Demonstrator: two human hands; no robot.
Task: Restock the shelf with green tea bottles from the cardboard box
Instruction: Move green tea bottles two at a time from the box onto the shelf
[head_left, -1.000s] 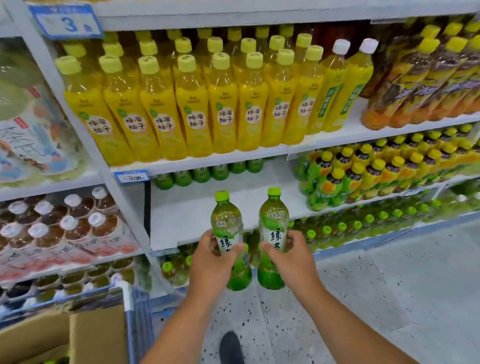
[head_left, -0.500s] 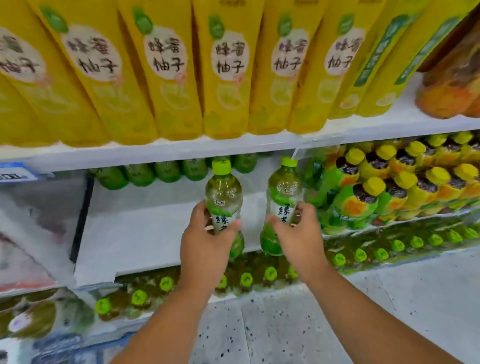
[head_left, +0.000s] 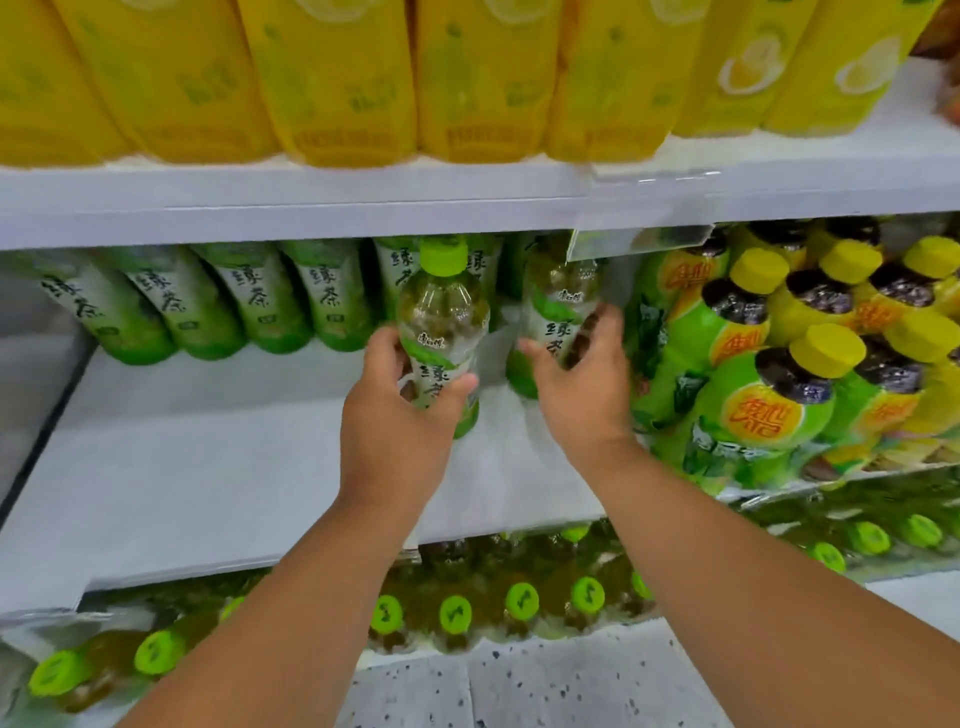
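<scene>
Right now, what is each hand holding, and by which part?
Left hand grips a green tea bottle round its labelled lower body. Right hand holds a second green tea bottle round its labelled middle, fingers loosely curled.

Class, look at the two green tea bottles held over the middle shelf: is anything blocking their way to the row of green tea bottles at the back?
Nothing visible does. The left hand grips one bottle, the right hand another. Bare white shelf lies beneath them, and the back row stands just behind.

Head view, close, facing forward and down into white shelf
</scene>
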